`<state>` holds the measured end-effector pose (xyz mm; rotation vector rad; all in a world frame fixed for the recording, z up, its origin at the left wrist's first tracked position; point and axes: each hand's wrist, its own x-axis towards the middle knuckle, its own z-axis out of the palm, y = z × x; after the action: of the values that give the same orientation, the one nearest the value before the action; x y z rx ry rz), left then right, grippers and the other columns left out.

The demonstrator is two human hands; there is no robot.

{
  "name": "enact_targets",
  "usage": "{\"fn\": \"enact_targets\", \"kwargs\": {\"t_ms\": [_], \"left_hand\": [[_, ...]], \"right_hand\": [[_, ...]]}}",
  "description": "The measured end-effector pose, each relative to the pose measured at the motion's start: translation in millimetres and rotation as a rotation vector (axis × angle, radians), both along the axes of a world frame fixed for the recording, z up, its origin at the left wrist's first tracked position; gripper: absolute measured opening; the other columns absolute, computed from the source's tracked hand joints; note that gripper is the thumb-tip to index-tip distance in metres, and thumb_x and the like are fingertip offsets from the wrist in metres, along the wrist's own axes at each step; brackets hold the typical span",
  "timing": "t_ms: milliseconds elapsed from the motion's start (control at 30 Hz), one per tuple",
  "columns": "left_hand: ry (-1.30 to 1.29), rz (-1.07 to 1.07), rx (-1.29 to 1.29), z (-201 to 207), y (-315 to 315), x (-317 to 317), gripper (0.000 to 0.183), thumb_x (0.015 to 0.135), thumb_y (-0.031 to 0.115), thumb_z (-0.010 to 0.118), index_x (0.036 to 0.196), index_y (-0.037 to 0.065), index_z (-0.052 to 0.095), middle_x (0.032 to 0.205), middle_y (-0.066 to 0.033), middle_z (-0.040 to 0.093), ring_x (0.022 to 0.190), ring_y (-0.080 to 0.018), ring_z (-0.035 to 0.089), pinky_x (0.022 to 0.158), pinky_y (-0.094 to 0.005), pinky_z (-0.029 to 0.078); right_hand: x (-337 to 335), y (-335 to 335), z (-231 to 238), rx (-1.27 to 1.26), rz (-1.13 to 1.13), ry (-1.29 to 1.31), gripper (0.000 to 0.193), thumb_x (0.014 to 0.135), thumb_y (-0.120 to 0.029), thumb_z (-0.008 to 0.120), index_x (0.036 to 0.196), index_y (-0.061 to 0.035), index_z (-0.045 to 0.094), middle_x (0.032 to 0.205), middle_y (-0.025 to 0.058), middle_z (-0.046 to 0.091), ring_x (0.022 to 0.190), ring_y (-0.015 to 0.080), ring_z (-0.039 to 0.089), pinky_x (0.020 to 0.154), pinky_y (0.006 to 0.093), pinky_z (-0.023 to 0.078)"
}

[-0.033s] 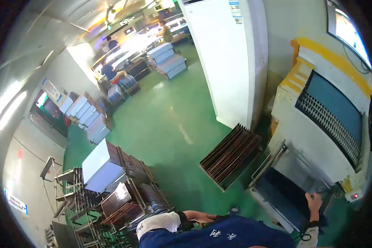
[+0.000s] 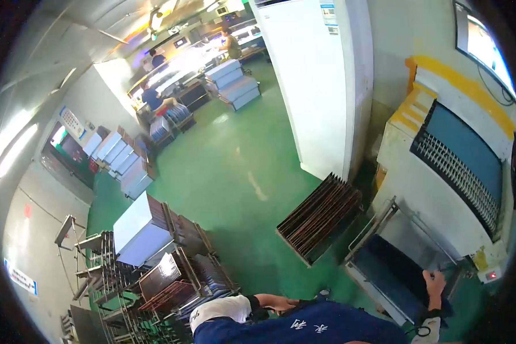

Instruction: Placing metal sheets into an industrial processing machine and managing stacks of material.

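Note:
My right hand is at the lower right, its fingers bent over the edge of a dark flat panel. That panel leans in a metal-framed cart beside the white machine. My left hand lies against the front of my dark blue apron, its fingers stretched out and nothing visible in them. Part of that hand is hidden by the clothing.
A rack of upright brown boards stands on the green floor ahead. Racks with stacked panels crowd the left. A tall white cabinet and a machine with a roller bed stand right. Several people work at a far bench.

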<state>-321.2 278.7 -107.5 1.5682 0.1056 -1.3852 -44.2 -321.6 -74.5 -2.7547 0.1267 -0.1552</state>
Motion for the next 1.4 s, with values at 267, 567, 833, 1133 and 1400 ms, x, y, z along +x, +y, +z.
{"fn": "enact_targets", "kwargs": {"t_ms": [267, 567, 833, 1133, 1400], "left_hand": [[-0.336, 0.164, 0.083, -133.1, -22.1, -34.5, 0.052, 0.102, 0.043, 0.047, 0.142, 0.01, 0.053, 0.122, -0.0138, 0.067, 0.104, -0.0259, 0.065, 0.089, -0.0437, 0.052], [-0.351, 0.177, 0.247, -50.1, -59.1, 0.8, 0.051, 0.101, 0.04, 0.048, 0.13, 0.0, 0.061, 0.118, -0.0165, 0.07, 0.102, -0.0286, 0.066, 0.085, -0.0438, 0.053], [-0.099, 0.308, 0.139, 1.1, -92.1, 37.1, 0.053, 0.103, 0.044, 0.044, 0.143, 0.009, 0.053, 0.113, -0.0105, 0.068, 0.091, -0.022, 0.065, 0.066, -0.0365, 0.055], [-0.033, 0.428, 0.152, -34.3, -103.0, 20.1, 0.056, 0.102, 0.048, 0.045, 0.141, 0.008, 0.054, 0.101, -0.0098, 0.065, 0.083, -0.0199, 0.065, 0.057, -0.0355, 0.058], [-0.264, 0.341, 0.344, -63.2, -113.8, 1.5, 0.061, 0.101, 0.052, 0.047, 0.143, 0.008, 0.054, 0.121, -0.0128, 0.068, 0.105, -0.0287, 0.065, 0.09, -0.0419, 0.052]], "right_hand": [[-2.6, 11.5, 14.3, 0.051, 0.059, 0.012, 0.04, 0.08, -0.044, 0.078, 0.082, -0.0038, 0.075, 0.087, 0.0161, 0.072, 0.083, 0.0345, 0.068, 0.077, 0.0477, 0.051], [-3.8, 11.1, 23.8, 0.097, 0.09, 0.259, 0.051, 0.08, -0.052, 0.076, 0.092, -0.0024, 0.074, 0.095, 0.0195, 0.072, 0.088, 0.0383, 0.069, 0.08, 0.048, 0.052], [-16.9, 14.5, 35.3, -0.051, 0.176, 0.356, 0.049, 0.085, -0.051, 0.07, 0.091, -0.0026, 0.074, 0.092, 0.0212, 0.071, 0.089, 0.043, 0.066, 0.078, 0.0506, 0.05], [-8.8, 9.5, 33.7, -0.073, 0.209, 0.477, 0.05, 0.087, -0.055, 0.067, 0.1, -0.0069, 0.075, 0.101, 0.0201, 0.072, 0.099, 0.0414, 0.066, 0.088, 0.049, 0.049], [-10.1, 8.8, 27.9, -0.021, 0.195, 0.442, 0.049, 0.09, -0.051, 0.066, 0.104, -0.0046, 0.074, 0.102, 0.0192, 0.073, 0.099, 0.041, 0.067, 0.087, 0.0492, 0.05]]}}
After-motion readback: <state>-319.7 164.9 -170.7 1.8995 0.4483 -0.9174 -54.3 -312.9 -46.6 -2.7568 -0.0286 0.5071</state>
